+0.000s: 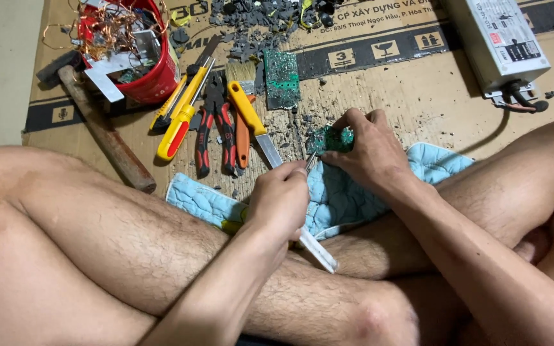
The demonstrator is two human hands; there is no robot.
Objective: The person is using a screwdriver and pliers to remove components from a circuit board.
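Observation:
My right hand [370, 150] grips a small green circuit board [329, 138] and presses it down on a light blue quilted cloth [434, 168] that lies across my crossed legs. My left hand [280, 200] is closed around a thin tool with a white handle [318, 252]. The tool's metal tip [310, 160] points up at the near edge of the board. The two hands are close together, just above my shins.
On the cardboard sheet [418, 96] lie a hammer [107, 138], yellow utility knives [181, 115], red-and-black pliers [216, 128], a yellow-handled brush [246, 102], a larger green board [281, 78] and dark debris [258, 22]. A red bucket [155, 80] holds copper wire. A white metal box [501, 38] stands at the back right.

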